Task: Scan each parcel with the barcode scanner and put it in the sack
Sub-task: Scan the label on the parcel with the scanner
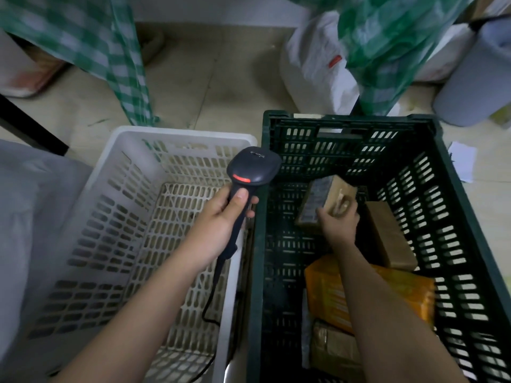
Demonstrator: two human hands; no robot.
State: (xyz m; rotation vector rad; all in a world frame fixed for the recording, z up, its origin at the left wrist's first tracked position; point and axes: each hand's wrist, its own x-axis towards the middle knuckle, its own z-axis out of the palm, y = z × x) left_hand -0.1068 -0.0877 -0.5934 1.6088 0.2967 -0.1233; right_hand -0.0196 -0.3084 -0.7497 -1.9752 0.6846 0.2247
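My left hand grips a dark barcode scanner by its handle, above the gap between two crates; a red light glows on its head. My right hand reaches into the dark green crate and closes on a small brown parcel with a printed label, tilted up at the crate's far side. Another brown parcel lies to its right. An orange parcel and a brown taped one lie nearer me, partly under my right forearm. A grey sack sits at the left edge.
A white slotted crate stands left of the green one, with the scanner's cable hanging into it. Green checked sacks and white bags stand on the floor behind. A grey bin is at the far right.
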